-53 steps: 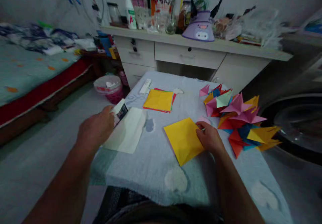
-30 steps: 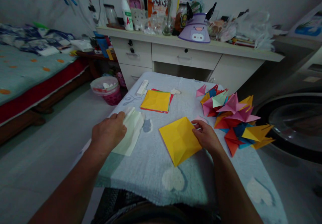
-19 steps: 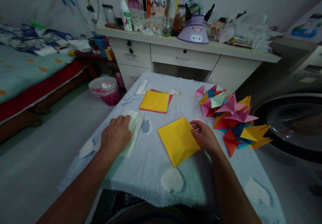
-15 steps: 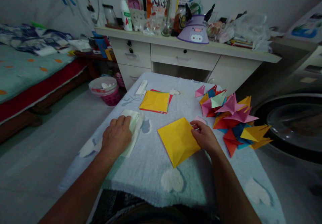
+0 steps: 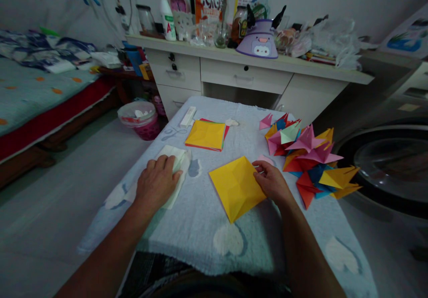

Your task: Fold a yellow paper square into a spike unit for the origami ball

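A creased yellow paper square lies on the cloth-covered table. My right hand rests on its right corner, fingers curled and pinching the edge. My left hand lies palm down with fingers flat on a white plastic packet at the table's left side. A stack of coloured paper squares, yellow on top, sits farther back. A pile of folded paper pieces in pink, yellow, red and blue lies to the right of my right hand.
A small white box lies at the table's far left. Behind stands a white desk crowded with bottles, packets and a purple toy. A pink bin and a bed are on the left, a dark round drum on the right.
My left hand brought the white packet down from the table's edge and now presses it flat on the cloth. My right hand stayed on the yellow square's corner.
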